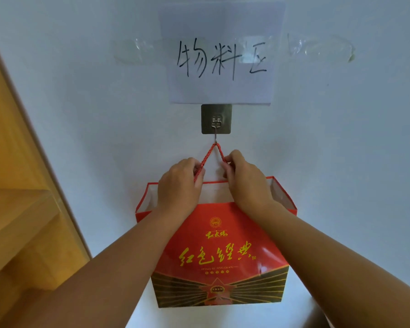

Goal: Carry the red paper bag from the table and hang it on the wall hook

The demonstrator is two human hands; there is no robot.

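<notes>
Red paper bag [219, 254] at a white wall [341, 138], wooden door [17, 185] at left.
Its rope handle [215, 147] loops over the wall hook [216, 125]; left hand [179, 185] and right hand [246, 181] each pinch one strand.

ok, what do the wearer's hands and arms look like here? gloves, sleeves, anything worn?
Both bare. The left hand and right hand have no gloves, and no rings show on the visible fingers. Both forearms are uncovered to the bottom of the frame: no sleeves, watch, bands, markers or cables in view. Palms and fingertips are hidden from the camera.
</notes>
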